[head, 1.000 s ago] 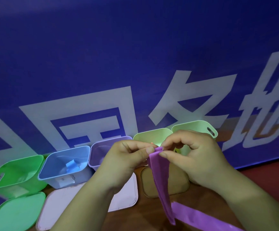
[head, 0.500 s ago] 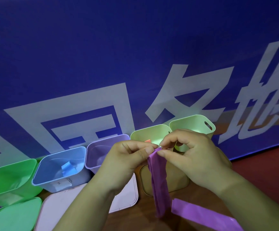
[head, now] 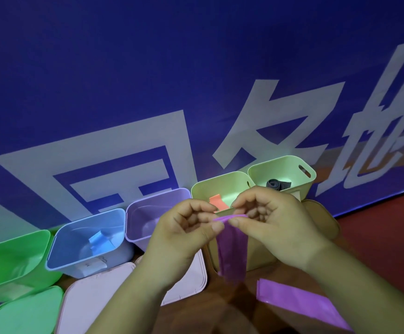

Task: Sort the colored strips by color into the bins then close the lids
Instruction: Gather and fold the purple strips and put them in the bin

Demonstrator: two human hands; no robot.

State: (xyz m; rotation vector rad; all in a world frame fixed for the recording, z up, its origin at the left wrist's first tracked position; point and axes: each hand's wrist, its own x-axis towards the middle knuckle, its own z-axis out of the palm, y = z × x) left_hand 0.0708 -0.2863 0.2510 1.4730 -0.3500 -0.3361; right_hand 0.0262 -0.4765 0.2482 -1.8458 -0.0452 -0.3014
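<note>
Here, two hands pinch one purple strip point(head: 232, 251) at centre frame.
Nearest, at lower right, a second purple strip point(head: 300, 302) lies flat on the table point(head: 232, 307); a green lid point(head: 20, 312) and a pale pink lid point(head: 95, 300) lie at lower left. Above them, the left hand point(head: 184, 237) and right hand point(head: 275, 227) each pinch the hanging strip's folded top between thumb and forefinger, other fingers curled. Just behind sits the open purple bin point(head: 138, 220).

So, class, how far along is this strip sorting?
Done: a blue strip in the blue bin, an orange strip in the yellow bin, a grey strip in the pale green bin. In hand: the left hand and right hand pinch a purple strip. Left: that strip, a second purple strip on the table, and the lids, all off.
</note>
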